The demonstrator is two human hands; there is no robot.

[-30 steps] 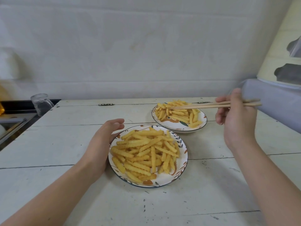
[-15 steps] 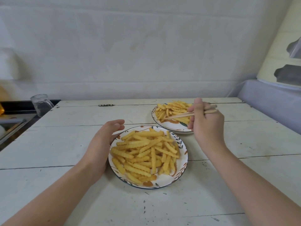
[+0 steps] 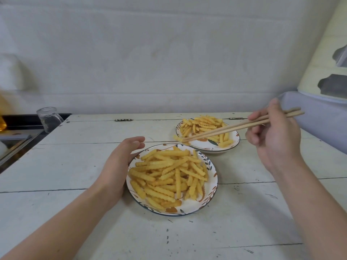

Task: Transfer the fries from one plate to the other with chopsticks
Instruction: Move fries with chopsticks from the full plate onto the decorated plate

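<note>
Fries fill both plates: a full heap on the near plate [image 3: 211,194] at centre frame, a smaller heap on the far plate [image 3: 234,142] up and to the right. One fry [image 3: 178,138] sits pinched at the tips of the chopsticks [image 3: 234,127], just off the far plate's left rim and above the gap between the two plates. The right hand [image 3: 276,136], at the right of the frame, grips the chopsticks with curled fingers and thumb. The left hand [image 3: 122,162] rests with relaxed, nearly straight fingers against the near plate's left rim, steadying it and holding nothing.

The step looks like a carry, the fry heading from the far plate to the near one. Next the tips need to pass over the near rim and part above the heap; crinkled fries may slip if the pinch loosens early.

A glass [image 3: 49,119] stands at the left edge of the table [image 3: 244,222].
</note>
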